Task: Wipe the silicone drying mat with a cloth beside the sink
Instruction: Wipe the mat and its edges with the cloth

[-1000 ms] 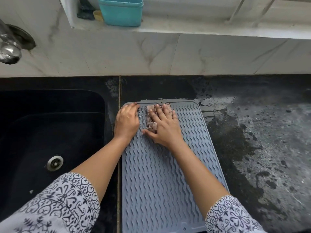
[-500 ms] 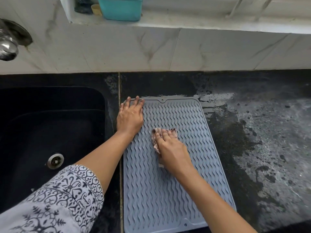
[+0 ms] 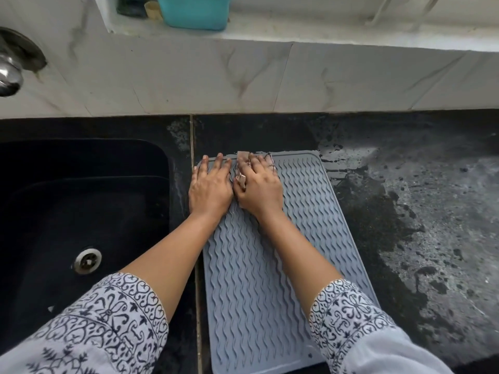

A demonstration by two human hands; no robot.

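A grey silicone drying mat (image 3: 256, 265) with wavy ridges lies on the black counter just right of the sink. My left hand (image 3: 210, 187) rests flat, fingers spread, on the mat's far left corner. My right hand (image 3: 258, 186) presses a small pinkish-brown cloth (image 3: 241, 157) against the mat's far edge, right beside the left hand. Most of the cloth is hidden under the fingers; bits show at the far edge and by the thumb.
The black sink (image 3: 81, 225) with a metal drain (image 3: 87, 260) lies to the left. A chrome tap (image 3: 9, 74) juts from the marble wall. A teal tub (image 3: 194, 10) stands on the ledge above. The counter (image 3: 418, 211) to the right is wet and streaked.
My right hand has slid the cloth from the middle of the mat back up to its far edge, next to the left hand. The left hand has stayed on the corner.
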